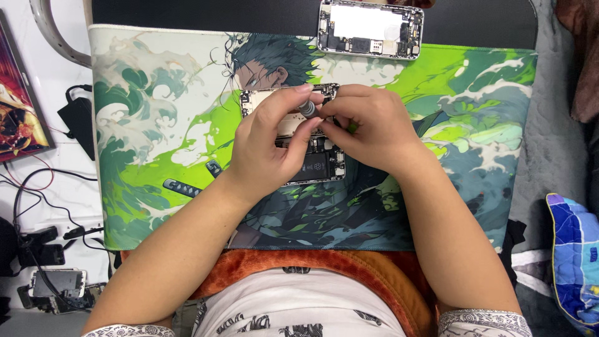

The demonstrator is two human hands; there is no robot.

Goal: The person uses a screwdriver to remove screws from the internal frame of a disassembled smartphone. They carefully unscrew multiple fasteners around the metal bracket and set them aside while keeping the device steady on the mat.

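An opened phone (315, 167) lies in the middle of a green and white illustrated mat (156, 125), its battery and inner parts showing. My left hand (269, 145) rests over the phone's left half, thumb and forefinger pinching the grey shaft of a small screwdriver (307, 109). My right hand (368, 128) meets it from the right and grips the same tool, a bit of green handle peeking out under its fingers. Both hands hide the phone's middle.
A second opened phone housing (369, 28) lies at the mat's far edge. Left of the mat are a black charger (78, 118), tangled cables (37, 206) and another phone (57, 284). A blue patterned cushion (577, 256) sits at the right.
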